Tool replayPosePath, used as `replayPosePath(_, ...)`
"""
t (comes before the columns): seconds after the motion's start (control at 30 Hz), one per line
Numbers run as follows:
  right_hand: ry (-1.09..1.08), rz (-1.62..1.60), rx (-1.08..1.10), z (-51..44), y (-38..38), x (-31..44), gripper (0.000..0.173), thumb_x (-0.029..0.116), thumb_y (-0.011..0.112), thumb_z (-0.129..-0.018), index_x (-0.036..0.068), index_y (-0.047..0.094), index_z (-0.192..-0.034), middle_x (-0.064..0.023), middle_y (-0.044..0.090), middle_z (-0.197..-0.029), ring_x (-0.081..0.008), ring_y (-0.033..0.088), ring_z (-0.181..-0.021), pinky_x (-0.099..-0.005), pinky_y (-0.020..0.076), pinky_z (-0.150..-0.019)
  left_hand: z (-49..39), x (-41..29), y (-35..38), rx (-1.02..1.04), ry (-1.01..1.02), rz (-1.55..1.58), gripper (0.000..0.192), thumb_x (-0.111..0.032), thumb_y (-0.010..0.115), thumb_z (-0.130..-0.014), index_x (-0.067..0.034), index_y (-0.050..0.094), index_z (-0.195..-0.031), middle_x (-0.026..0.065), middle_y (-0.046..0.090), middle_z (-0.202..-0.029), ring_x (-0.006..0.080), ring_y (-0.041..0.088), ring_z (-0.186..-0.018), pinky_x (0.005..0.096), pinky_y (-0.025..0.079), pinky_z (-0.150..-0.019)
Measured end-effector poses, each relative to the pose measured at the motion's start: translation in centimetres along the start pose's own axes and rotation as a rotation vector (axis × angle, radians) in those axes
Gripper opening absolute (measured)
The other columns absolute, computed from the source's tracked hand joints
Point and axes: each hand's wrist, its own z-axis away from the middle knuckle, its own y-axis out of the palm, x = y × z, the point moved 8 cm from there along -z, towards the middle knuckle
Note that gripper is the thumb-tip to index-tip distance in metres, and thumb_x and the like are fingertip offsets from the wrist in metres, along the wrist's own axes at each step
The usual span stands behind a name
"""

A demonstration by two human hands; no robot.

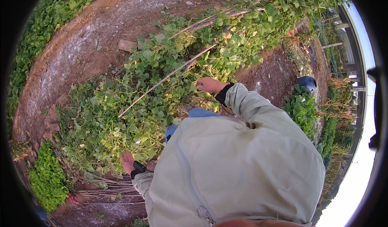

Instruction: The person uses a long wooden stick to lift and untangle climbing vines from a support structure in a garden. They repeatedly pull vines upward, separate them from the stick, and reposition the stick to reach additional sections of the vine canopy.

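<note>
A tangled heap of leafy bean-like vines [145, 84], green and partly yellowed, spreads on the ground before me. My left hand [127, 161] is at the lower left edge of the heap, against the yellowing leaves; its fingertips are hard to make out. On the other side, my right hand [207, 84] reaches over the vines with its fingers bent. Whether a stem lies in its grasp is not visible. A long thin pole [166, 81] lies slantwise across the vines, apart from both hands.
Several thin poles [112, 189] lie on soil below my left hand. Leafy green plants [48, 175] grow at the lower left. A brick-like block [127, 45] rests beyond the vines. Thicker poles [209, 23] run through foliage at the top. A dark blue container [306, 84] stands at right.
</note>
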Motion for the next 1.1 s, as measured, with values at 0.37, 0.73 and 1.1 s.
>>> replayPosePath(0.37,0.430,-0.631,-0.298,6.3,-9.7,-20.4,0.029,0.027,0.059,-0.093,-0.002,0.062,-0.092,-0.0126,0.069,-0.081,-0.0190,0.067,-0.064,-0.0350,0.0539,-0.060,6.1,6.1,27.6,0.325,0.133,-0.586,0.051,-0.033,0.043,-0.105,0.000,0.040,-0.143,0.0194,0.057,-0.131,0.0290,0.059,-0.118,0.0388,0.049,-0.099)
replayPosePath(0.73,0.244,-1.002,-0.216,-10.7,-18.5,-22.3,0.034,0.028,0.056,-0.097,-0.002,0.061,-0.113,-0.0091,0.069,-0.088,-0.0140,0.066,-0.072,-0.0263,0.0534,-0.061,14.2,20.4,36.6,0.371,-0.007,-0.835,0.046,-0.030,0.054,-0.101,0.001,0.048,-0.135,0.0159,0.065,-0.113,0.0230,0.067,-0.099,0.0298,0.056,-0.079)
replayPosePath(1.1,0.244,-0.316,-0.119,7.8,-6.2,-27.2,0.027,0.027,0.059,-0.092,0.004,0.065,-0.106,-0.0189,0.069,-0.094,-0.0351,0.067,-0.087,-0.0424,0.0527,-0.079,-0.9,23.5,64.5,0.761,0.668,-1.368,0.035,-0.017,0.058,-0.096,0.005,0.058,-0.123,0.0186,0.065,-0.120,0.0262,0.063,-0.111,0.0353,0.048,-0.096)
